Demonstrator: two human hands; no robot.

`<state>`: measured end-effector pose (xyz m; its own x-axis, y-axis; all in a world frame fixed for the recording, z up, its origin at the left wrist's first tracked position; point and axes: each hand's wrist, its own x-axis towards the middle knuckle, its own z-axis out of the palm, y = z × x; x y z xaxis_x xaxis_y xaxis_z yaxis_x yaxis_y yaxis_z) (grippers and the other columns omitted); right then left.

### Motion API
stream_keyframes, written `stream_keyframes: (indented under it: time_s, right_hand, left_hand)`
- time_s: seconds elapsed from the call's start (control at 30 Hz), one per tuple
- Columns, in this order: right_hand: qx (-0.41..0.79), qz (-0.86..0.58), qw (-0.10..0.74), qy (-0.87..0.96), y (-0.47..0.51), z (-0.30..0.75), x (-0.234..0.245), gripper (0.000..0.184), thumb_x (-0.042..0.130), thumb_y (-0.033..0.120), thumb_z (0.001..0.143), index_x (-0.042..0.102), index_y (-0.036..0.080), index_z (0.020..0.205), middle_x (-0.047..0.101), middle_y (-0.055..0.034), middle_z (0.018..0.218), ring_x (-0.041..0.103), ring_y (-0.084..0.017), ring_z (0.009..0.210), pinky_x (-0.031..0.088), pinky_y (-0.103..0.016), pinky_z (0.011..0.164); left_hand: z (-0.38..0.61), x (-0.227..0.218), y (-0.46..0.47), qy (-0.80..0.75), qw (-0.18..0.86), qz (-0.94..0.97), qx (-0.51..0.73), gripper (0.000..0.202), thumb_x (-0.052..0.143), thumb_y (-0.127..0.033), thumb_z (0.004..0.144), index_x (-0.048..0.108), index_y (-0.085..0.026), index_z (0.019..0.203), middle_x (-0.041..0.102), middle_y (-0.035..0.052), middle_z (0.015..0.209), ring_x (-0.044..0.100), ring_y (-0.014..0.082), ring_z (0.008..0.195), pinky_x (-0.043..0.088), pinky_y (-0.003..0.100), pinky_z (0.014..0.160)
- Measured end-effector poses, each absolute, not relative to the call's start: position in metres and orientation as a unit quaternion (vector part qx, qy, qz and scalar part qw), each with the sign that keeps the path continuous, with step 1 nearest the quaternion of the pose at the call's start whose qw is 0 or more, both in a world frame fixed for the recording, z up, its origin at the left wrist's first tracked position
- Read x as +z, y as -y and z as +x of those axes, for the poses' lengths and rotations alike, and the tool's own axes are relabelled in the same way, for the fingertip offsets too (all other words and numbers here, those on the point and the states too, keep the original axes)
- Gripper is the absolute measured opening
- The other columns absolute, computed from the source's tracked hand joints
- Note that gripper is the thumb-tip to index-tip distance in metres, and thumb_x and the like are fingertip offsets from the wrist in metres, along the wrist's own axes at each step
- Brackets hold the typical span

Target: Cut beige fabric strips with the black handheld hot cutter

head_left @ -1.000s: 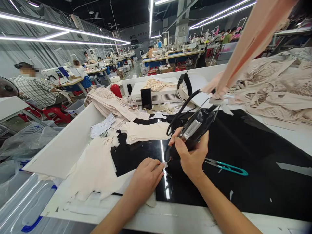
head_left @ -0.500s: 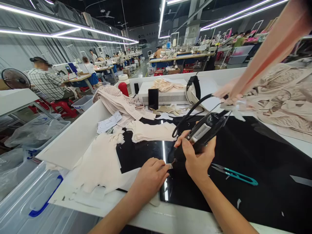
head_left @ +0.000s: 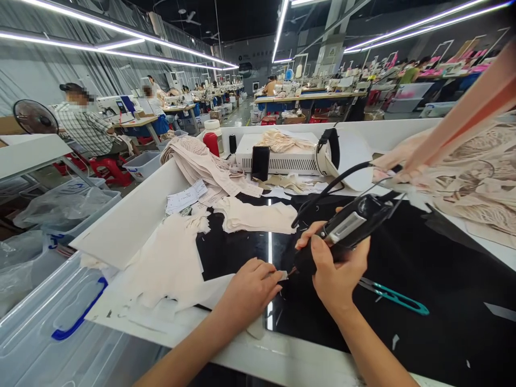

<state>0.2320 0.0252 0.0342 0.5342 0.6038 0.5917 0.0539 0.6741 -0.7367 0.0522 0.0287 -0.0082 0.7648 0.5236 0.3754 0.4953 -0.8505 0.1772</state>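
My right hand grips a black corded hand tool, tilted so that its thin copper-coloured tip points down and left. That tip is beside the end of a narrow pale fabric piece, on a glossy black work surface. My left hand presses the fabric end down, its fingers bent and close together; part of the piece is hidden under the hand. Teal thread snips lie right of my right hand. A peach strip slants down from the upper right to the tool's rear end.
Cream fabric pieces and a fabric stack lie left and behind. A phone leans against a white vented box. Heaped fabric fills the right side. Plastic bins stand at left; people sit at sewing machines beyond.
My right hand and the tool have shifted slightly right, with a little more of the fabric end showing by the tip. My left hand stays nearly in place. The camera view has turned a little.
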Motion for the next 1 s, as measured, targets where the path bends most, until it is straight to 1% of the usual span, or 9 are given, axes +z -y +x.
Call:
stream_keyframes:
  time_s: [0.07, 0.17, 0.3, 0.37, 0.53, 0.7, 0.8, 1.0]
  right_hand:
    - [0.175, -0.368, 0.795, 0.450, -0.023, 0.233, 0.034, 0.032, 0.081, 0.021, 0.090, 0.055, 0.027, 0.107, 0.072, 0.0054, 0.088, 0.069, -0.014, 0.064, 0.061, -0.033, 0.064]
    - [0.180, -0.368, 0.798, 0.443, -0.017, 0.235, 0.035, 0.038, 0.084, 0.022, 0.088, 0.055, 0.028, 0.111, 0.072, 0.0056, 0.087, 0.069, -0.015, 0.063, 0.061, -0.033, 0.062]
    - [0.181, -0.377, 0.795, 0.439, -0.008, 0.235, 0.037, 0.052, 0.086, 0.026, 0.088, 0.055, 0.029, 0.129, 0.072, 0.0046, 0.087, 0.069, -0.016, 0.062, 0.060, -0.033, 0.059]
    - [0.173, -0.378, 0.796, 0.440, -0.004, 0.236, 0.038, 0.056, 0.087, 0.027, 0.088, 0.056, 0.029, 0.134, 0.072, 0.0039, 0.087, 0.068, -0.016, 0.061, 0.059, -0.033, 0.059]
    - [0.163, -0.385, 0.795, 0.439, 0.005, 0.239, 0.039, 0.056, 0.090, 0.033, 0.086, 0.059, 0.031, 0.132, 0.072, 0.0046, 0.085, 0.067, -0.018, 0.059, 0.060, -0.038, 0.062]
    - [0.161, -0.401, 0.795, 0.425, 0.008, 0.241, 0.040, 0.057, 0.090, 0.034, 0.083, 0.060, 0.035, 0.131, 0.071, 0.0056, 0.084, 0.066, -0.019, 0.058, 0.059, -0.040, 0.062]
    - [0.153, -0.409, 0.799, 0.414, 0.008, 0.239, 0.042, 0.056, 0.091, 0.035, 0.081, 0.062, 0.037, 0.128, 0.071, 0.0056, 0.082, 0.064, -0.021, 0.057, 0.057, -0.043, 0.061]
    - [0.161, -0.409, 0.800, 0.409, 0.009, 0.239, 0.044, 0.054, 0.091, 0.033, 0.080, 0.063, 0.036, 0.126, 0.070, 0.0042, 0.081, 0.063, -0.022, 0.056, 0.056, -0.044, 0.062]
  left_hand:
    - [0.047, -0.007, -0.027, -0.271, 0.043, 0.937, 0.217, 0.020, 0.067, -0.022, 0.108, 0.069, -0.016, 0.127, 0.074, 0.0069, 0.117, 0.069, 0.0227, 0.106, 0.059, 0.044, 0.106]
    - [0.039, -0.007, -0.024, -0.265, 0.048, 0.938, 0.218, 0.016, 0.063, -0.021, 0.110, 0.069, -0.017, 0.124, 0.074, 0.0061, 0.114, 0.070, 0.0220, 0.105, 0.056, 0.050, 0.115]
    - [0.031, -0.010, -0.017, -0.264, 0.053, 0.938, 0.218, 0.015, 0.058, -0.019, 0.112, 0.069, -0.017, 0.121, 0.074, 0.0052, 0.111, 0.071, 0.0196, 0.103, 0.053, 0.050, 0.120]
    - [0.029, -0.011, -0.014, -0.269, 0.056, 0.935, 0.225, 0.015, 0.057, -0.019, 0.112, 0.070, -0.018, 0.120, 0.074, 0.0047, 0.110, 0.071, 0.0189, 0.102, 0.053, 0.050, 0.120]
    - [0.029, -0.016, -0.008, -0.269, 0.064, 0.928, 0.251, 0.017, 0.054, -0.018, 0.114, 0.070, -0.017, 0.118, 0.075, 0.0047, 0.111, 0.071, 0.0171, 0.104, 0.051, 0.049, 0.122]
    - [0.032, -0.021, -0.006, -0.268, 0.050, 0.925, 0.266, 0.015, 0.059, -0.015, 0.111, 0.072, -0.020, 0.118, 0.077, 0.0026, 0.111, 0.072, 0.0161, 0.105, 0.049, 0.046, 0.124]
    - [0.032, -0.021, -0.005, -0.264, 0.035, 0.930, 0.255, 0.016, 0.061, -0.012, 0.109, 0.072, -0.019, 0.119, 0.077, 0.0036, 0.114, 0.071, 0.0163, 0.107, 0.049, 0.045, 0.124]
    - [0.033, -0.021, -0.006, -0.254, 0.026, 0.934, 0.251, 0.017, 0.062, -0.008, 0.107, 0.071, -0.019, 0.117, 0.077, 0.0028, 0.110, 0.071, 0.0158, 0.103, 0.050, 0.043, 0.121]
